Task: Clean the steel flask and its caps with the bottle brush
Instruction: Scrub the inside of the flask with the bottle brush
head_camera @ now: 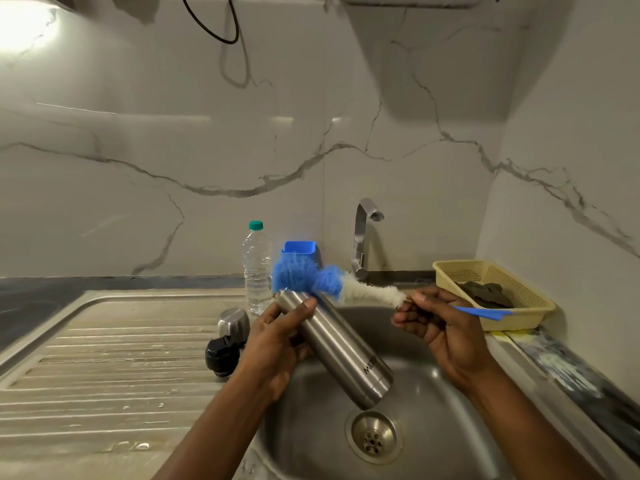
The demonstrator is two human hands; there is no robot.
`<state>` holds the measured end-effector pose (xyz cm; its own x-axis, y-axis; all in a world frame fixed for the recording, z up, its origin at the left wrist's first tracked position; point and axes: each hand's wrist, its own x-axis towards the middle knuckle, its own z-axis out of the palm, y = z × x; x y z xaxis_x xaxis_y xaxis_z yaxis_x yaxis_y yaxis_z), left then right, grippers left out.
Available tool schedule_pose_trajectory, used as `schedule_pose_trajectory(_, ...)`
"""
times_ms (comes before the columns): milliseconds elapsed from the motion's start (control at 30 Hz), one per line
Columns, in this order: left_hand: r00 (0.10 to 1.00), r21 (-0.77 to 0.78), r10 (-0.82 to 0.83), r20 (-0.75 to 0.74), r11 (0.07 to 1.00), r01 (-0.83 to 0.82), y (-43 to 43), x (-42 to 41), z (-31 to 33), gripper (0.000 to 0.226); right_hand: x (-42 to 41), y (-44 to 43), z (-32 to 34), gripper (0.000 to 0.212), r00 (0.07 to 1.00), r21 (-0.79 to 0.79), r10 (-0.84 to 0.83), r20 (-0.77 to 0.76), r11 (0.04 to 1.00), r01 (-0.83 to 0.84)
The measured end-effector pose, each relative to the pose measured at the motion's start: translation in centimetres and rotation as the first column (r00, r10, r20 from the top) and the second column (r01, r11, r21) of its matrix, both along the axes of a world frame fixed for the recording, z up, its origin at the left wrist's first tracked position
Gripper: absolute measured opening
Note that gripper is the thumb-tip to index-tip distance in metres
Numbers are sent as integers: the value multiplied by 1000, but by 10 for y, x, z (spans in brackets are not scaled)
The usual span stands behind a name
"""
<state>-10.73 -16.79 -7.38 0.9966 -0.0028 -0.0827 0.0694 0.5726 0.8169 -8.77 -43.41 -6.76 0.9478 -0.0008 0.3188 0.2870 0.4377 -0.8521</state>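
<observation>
Two caps are sitting on the drainboard (pixel 104 358) at the left: a rounded steel cap (pixel 233 322) and, just in front of it, a black cap (pixel 221 353). Behind them a clear water bottle (pixel 257 268) is standing next to a blue holder (pixel 299 247) by the wall. The left hand (pixel 277 341) is gripping the steel flask (pixel 339 348) with its fingers wrapped round the upper part, holding it tilted over the sink (pixel 311 427), lower end hanging just above the drain (pixel 374 436). The bottle brush (pixel 311 278) is touching the flask's top end with its blue bristles. The tap (pixel 362 237) is standing behind. The right hand (pixel 440 323) is pinching the brush just past the white bristles, with the blue handle poking out over a yellow basket (pixel 491 292).
</observation>
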Motion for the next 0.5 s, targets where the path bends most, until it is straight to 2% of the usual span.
schedule_pose_trajectory(167, 1000, -21, 15, 11, 1000, -15, 0, -1, 2, 54, 2, -5, 2, 17, 1000, 22, -16, -21, 1000, 16)
schedule_pose_trajectory(267, 999, -87, 39, 17, 996, -37, 6, 0, 6, 59, 4, -17, -2, 33, 996, 45, -49, -72, 998, 52)
schedule_pose_trajectory(400, 999, -114, 44, 26, 993, -41, 8, 0, 10, 56, -1, -3, -2, 16, 997, 60, 39, -68, 998, -35)
schedule_pose_trajectory(500, 996, -104, 72, 47, 992, -67, 8, -1, 11, 55, -2, 0, 1, 19, 997, 47, 47, -53, 998, -44)
